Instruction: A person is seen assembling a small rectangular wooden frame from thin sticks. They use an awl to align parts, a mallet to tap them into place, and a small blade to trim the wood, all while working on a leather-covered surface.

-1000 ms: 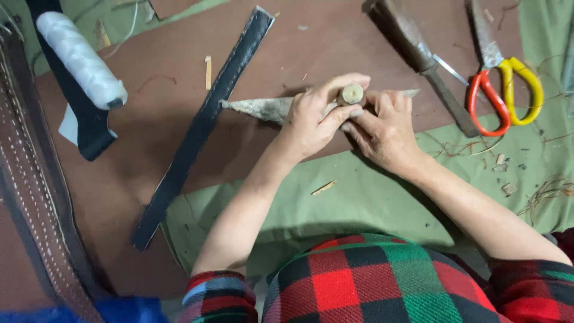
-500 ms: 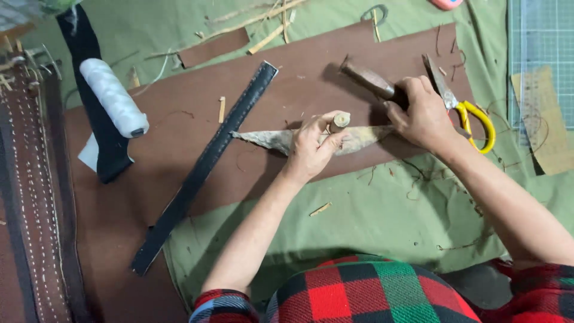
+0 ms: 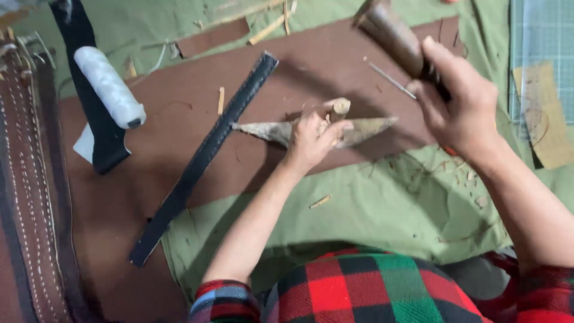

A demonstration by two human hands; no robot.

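My left hand (image 3: 311,139) holds a short wooden-handled punch (image 3: 341,107) upright on a pale, pointed strip of leather (image 3: 371,127) lying on a brown leather sheet (image 3: 197,107). My right hand (image 3: 457,104) is raised above the table to the right, gripping the dark handle of a mallet (image 3: 388,33) whose head points up and left. A thin metal awl (image 3: 391,81) lies on the brown sheet below the mallet.
A long black leather strap (image 3: 203,158) lies diagonally left of my left hand. A spool of white thread (image 3: 110,87) rests on a black leather piece (image 3: 95,119). Stitched brown belts (image 3: 27,197) run down the left edge. Green cloth (image 3: 371,209) covers the table; a cutting mat (image 3: 541,42) sits at upper right.
My right hand left the punch, reached to the tools at the right, took the mallet and lifted it. My left hand stayed on the punch.
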